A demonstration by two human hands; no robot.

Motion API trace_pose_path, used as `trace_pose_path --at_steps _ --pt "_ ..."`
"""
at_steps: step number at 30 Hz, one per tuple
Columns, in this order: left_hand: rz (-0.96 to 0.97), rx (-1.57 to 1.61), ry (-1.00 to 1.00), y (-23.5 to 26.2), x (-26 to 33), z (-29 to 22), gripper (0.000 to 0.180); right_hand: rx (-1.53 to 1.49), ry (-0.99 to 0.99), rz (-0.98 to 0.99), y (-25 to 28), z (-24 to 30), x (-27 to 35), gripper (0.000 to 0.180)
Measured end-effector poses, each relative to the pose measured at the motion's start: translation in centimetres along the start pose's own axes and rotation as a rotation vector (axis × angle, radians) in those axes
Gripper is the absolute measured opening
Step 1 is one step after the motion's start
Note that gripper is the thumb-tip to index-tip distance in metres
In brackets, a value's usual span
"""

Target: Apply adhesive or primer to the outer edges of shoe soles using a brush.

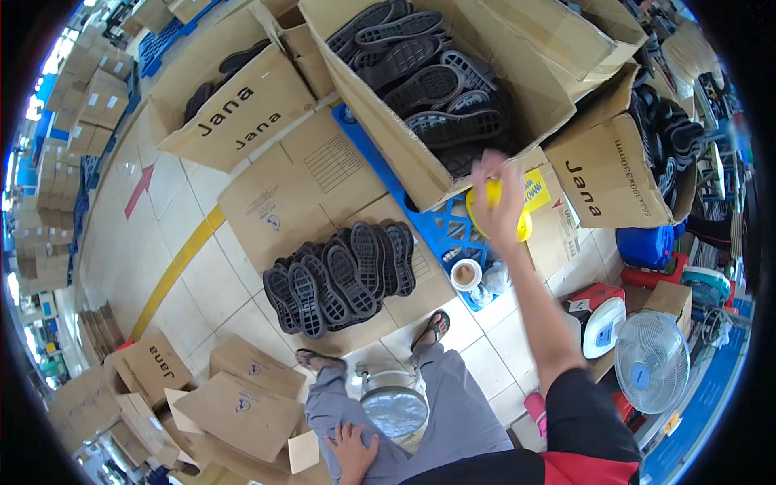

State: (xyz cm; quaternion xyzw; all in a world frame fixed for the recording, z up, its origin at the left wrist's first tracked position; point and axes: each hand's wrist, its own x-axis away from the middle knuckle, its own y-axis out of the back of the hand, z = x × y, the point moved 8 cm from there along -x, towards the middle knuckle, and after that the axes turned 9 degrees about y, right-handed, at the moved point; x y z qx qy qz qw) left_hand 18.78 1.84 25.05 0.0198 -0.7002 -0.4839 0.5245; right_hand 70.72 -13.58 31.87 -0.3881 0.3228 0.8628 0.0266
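Observation:
My left hand [353, 450] lies on my left thigh with its fingers spread, holding nothing. My right arm reaches forward, and my right hand [497, 198] is at the near corner of a big open carton [388, 141] full of black shoe soles [432, 87]. Motion smears its fingers, so its grip is unclear. A rounded yellow object [524, 227] shows behind the hand and wrist, partly hidden; I cannot make out its kind. In front of my feet, a row of black shoe soles [339, 275] stands packed together on a flattened cardboard sheet [279, 182].
A blue plastic pallet [380, 166] sits under the big carton, with a cup [466, 275] at its near end. More cartons [234, 105] of soles stand left and right [602, 174]. A fan [651, 362] is at right, a round stool [394, 412] between my legs, loose cardboard [242, 404] at left.

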Motion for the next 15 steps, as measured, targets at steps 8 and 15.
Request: trace_pose_path --at_steps 8,15 --pt "0.053 0.264 -0.141 -3.7 -0.6 4.6 0.041 -0.105 -0.689 0.152 -16.0 -22.9 -6.2 0.071" --pt "0.406 0.794 0.314 -7.3 0.0 13.1 0.051 -0.112 -0.767 -0.317 -8.1 -22.0 -6.4 0.04"
